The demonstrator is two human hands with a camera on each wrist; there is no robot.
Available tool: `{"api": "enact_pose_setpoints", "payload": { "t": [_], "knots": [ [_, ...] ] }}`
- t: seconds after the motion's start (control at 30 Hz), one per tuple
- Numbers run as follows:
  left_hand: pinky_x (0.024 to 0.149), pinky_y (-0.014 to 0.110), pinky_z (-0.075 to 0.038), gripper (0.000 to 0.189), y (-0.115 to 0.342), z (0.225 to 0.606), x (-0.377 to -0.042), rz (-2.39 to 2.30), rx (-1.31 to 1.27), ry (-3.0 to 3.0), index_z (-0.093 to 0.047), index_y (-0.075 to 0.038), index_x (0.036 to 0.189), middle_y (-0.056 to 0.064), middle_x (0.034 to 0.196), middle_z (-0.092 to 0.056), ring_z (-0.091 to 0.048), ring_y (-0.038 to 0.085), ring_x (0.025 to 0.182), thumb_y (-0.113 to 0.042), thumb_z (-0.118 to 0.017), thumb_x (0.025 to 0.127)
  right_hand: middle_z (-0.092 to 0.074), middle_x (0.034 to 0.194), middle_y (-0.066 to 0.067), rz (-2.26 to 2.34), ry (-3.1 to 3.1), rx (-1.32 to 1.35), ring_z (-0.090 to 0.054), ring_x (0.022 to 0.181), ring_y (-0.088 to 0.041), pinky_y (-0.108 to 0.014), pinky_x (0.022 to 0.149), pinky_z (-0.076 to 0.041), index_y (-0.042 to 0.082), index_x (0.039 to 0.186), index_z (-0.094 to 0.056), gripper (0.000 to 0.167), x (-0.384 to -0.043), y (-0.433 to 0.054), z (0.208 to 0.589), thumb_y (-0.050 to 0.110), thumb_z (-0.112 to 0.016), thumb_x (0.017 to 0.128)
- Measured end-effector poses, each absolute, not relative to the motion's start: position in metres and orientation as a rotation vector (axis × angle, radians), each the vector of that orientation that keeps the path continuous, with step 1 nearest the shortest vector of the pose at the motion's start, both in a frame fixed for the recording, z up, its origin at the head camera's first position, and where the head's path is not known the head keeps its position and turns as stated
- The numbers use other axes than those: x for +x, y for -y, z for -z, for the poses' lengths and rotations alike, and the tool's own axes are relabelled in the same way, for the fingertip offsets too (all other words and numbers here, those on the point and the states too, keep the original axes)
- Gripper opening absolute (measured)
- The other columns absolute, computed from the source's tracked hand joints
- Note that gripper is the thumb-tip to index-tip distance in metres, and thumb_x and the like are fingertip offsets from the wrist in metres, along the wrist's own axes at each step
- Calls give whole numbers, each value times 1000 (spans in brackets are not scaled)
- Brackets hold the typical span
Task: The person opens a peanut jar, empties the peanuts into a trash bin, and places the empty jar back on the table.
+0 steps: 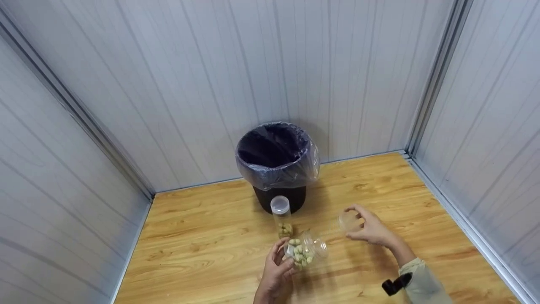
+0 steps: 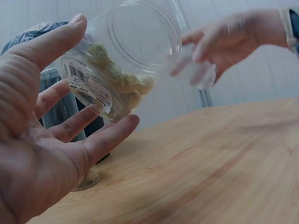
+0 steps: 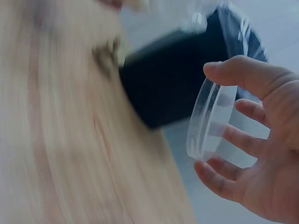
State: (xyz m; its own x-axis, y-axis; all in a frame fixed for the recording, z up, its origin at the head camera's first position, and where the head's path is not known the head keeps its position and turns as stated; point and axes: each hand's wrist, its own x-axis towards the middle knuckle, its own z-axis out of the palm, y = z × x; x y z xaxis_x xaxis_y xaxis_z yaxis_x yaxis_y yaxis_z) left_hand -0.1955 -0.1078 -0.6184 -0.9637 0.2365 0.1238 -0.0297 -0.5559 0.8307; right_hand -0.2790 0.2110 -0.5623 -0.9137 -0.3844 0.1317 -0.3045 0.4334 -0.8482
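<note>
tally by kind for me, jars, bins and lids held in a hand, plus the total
Jars: 2, the tilted jar in the left hand and the standing jar in front of the bin
Bins: 1
Lids held in a hand: 1, the clear lid in the right hand
Total: 4

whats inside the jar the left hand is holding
Several pale, peanut-like pods show through the tilted clear jar. Whatever lies directly behind its printed label is covered, and pods overlap, so their full number can't be told.
</note>
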Motion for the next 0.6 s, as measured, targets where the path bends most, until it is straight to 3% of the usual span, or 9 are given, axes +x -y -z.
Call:
{"api": "enact_pose_setpoints", "payload": {
  "t": [0.23,0.6],
  "knots": [
    [74,37,-57,63,106,619,-191,-2626,269,-1412,-31,6,141,15,132,-49,-59,26,104,3,-64,87,-49,130,-26,1276,-2799,-481,-43,119,-52,-63,91,-41,3,126,-54,55,-331,-254,583,9,-81,78],
    [77,38,-57,67,104,623,-188,-2597,248,-1456,-31,6,142,16,134,-47,-59,28,106,3,-66,86,-52,126,-30,983,-2910,-436,-45,116,-51,-63,92,-40,-4,126,-53,58,-385,-286,596,16,-80,78]
  ]
}}
